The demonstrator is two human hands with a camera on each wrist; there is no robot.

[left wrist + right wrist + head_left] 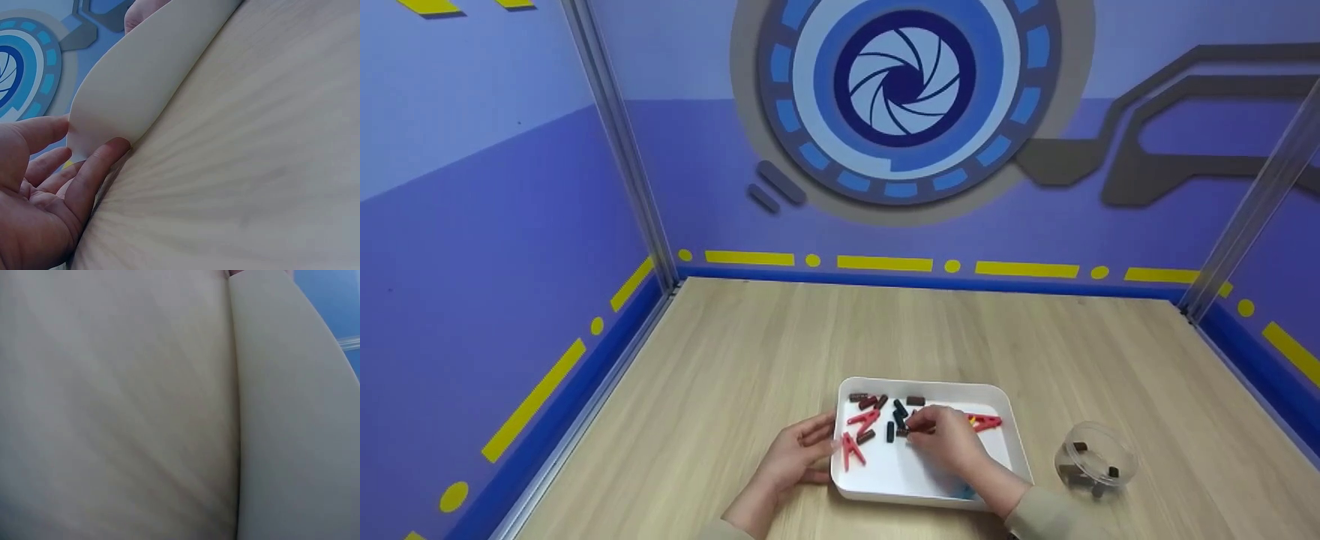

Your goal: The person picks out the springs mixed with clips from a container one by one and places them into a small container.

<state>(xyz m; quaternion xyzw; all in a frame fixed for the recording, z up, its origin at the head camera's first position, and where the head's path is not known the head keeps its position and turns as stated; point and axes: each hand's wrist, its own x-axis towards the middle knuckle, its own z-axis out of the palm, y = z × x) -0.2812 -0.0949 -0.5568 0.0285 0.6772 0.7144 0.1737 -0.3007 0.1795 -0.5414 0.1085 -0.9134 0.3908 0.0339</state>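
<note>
A white tray holds several small dark ribbed cylinders, among them a black one and a brown one. Red plastic clips lie in it too: one clip at the left, another clip at the right, partly behind my right hand. My left hand rests its fingertips against the tray's left wall, fingers spread, as the left wrist view also shows. Over the middle of the tray, my right hand pinches a small brown cylinder at its fingertips. The right wrist view hides that grip.
To the right of the tray stands a clear round tub with a few dark pieces in it. Something blue shows at the tray's near side, partly under the right wrist. Blue printed walls and metal posts border the wooden table.
</note>
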